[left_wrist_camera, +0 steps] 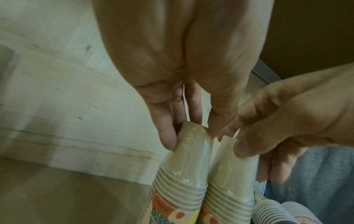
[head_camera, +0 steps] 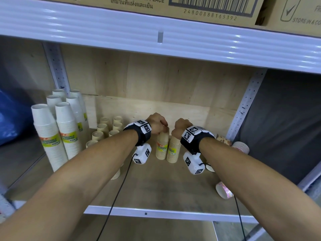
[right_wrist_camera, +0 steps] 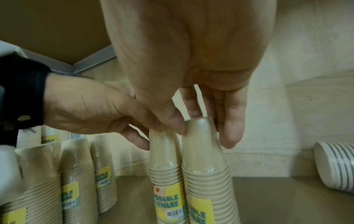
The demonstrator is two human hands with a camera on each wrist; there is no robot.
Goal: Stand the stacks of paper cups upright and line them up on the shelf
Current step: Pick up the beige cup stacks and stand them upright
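Above me, cardboard boxes (head_camera: 173, 6) sit on the upper shelf, one printed with a barcode (head_camera: 217, 5). A blue bag (head_camera: 10, 119) lies at my far left.

Bare board runs along the shelf's front edge (head_camera: 156, 213), open for a hand. White cup stacks (head_camera: 57, 129) fill the left rear corner, tan stacks (head_camera: 104, 131) beside them; toppled cups (head_camera: 224, 190) block the right edge.

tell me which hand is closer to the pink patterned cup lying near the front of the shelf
Right. The right hand grips a tan stack on the pink patterned cup's side; the left hand, gripping the neighbouring stack, is farther left.
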